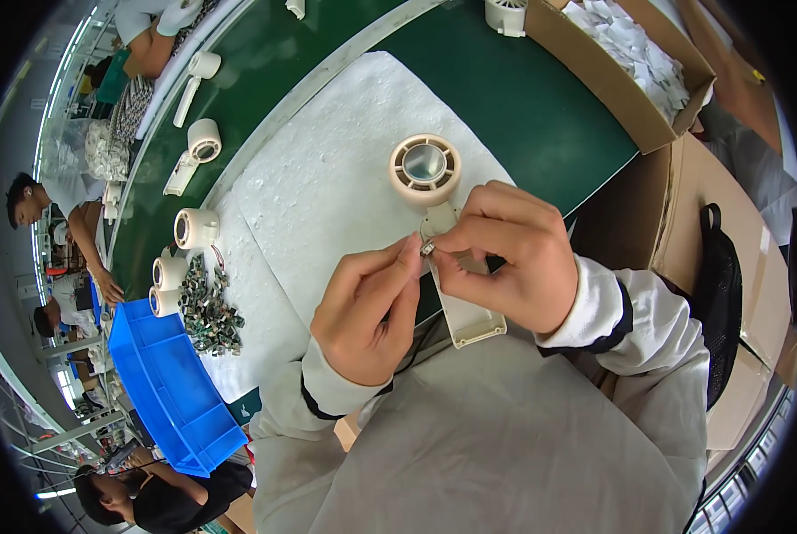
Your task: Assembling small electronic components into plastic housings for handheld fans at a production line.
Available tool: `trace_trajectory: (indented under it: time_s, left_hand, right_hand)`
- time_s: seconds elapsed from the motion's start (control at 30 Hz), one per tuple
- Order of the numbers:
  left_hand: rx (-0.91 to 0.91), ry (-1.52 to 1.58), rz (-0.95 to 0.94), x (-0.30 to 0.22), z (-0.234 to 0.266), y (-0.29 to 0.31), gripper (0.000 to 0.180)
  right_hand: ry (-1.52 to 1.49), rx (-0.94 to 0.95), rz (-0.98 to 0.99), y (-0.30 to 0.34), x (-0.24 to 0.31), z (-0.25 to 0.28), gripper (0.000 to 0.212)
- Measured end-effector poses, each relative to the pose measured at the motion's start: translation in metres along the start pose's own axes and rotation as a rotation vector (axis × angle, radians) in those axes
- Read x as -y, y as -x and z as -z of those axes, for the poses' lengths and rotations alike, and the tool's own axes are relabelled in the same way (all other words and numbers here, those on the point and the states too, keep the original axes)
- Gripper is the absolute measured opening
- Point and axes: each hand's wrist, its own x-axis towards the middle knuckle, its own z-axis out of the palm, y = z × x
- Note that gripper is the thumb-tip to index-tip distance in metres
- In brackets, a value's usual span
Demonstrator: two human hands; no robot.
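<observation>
Between my fingertips is a small silvery part [428,248], too small to name more exactly. My left hand [367,311] pinches it from one side, thumb and forefinger pressed together. From the other side my right hand [509,258] grips it with thumb and forefinger. Directly beneath lies a cream handheld fan housing, its round vented head [425,169] pointing away from me. Its open handle shell [471,316] extends toward my lap, partly covered by my right hand. A thin wire shows near the head's neck.
A white foam sheet [327,151] covers the green bench. Left are a pile of small circuit boards [210,311], a blue divided tray [171,383] and more fan housings [195,229]. At right, a cardboard box [630,76] holds white slips. Other people work around the bench.
</observation>
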Motion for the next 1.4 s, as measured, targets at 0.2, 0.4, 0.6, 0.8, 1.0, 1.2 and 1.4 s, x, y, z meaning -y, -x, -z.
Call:
trace_trajectory:
  time_s: [0.2,0.4,0.6,0.8,1.0,1.2,1.4]
  left_hand:
    - [-0.007,-0.074,-0.046,0.000,-0.002,-0.004,0.036]
    - [0.130,-0.035,0.013,-0.002,0.009,-0.020,0.040]
    - [0.230,0.677,0.376,-0.002,0.013,-0.026,0.056]
    - [0.347,0.935,0.756,-0.011,0.015,-0.038,0.068]
    - [0.178,0.874,0.823,0.042,0.040,-0.106,0.055]
    - [-0.194,0.592,0.759,0.141,0.035,-0.188,0.061]
    - [-0.106,0.475,0.771,0.181,0.052,-0.204,0.054]
  right_hand:
    - [-0.147,-0.049,-0.242,0.004,0.013,-0.005,0.013]
    - [-0.171,-0.006,-0.265,-0.003,0.002,0.004,0.012]
    - [-0.233,-0.001,-0.262,-0.004,0.010,0.006,0.011]
    - [-0.218,-0.036,-0.166,-0.007,0.008,0.009,0.017]
    - [-0.207,-0.070,-0.062,-0.011,0.002,0.012,0.023]
    - [-0.185,0.081,-0.035,-0.008,0.012,0.009,0.022]
    - [-0.144,0.114,-0.043,-0.005,0.006,0.008,0.020]
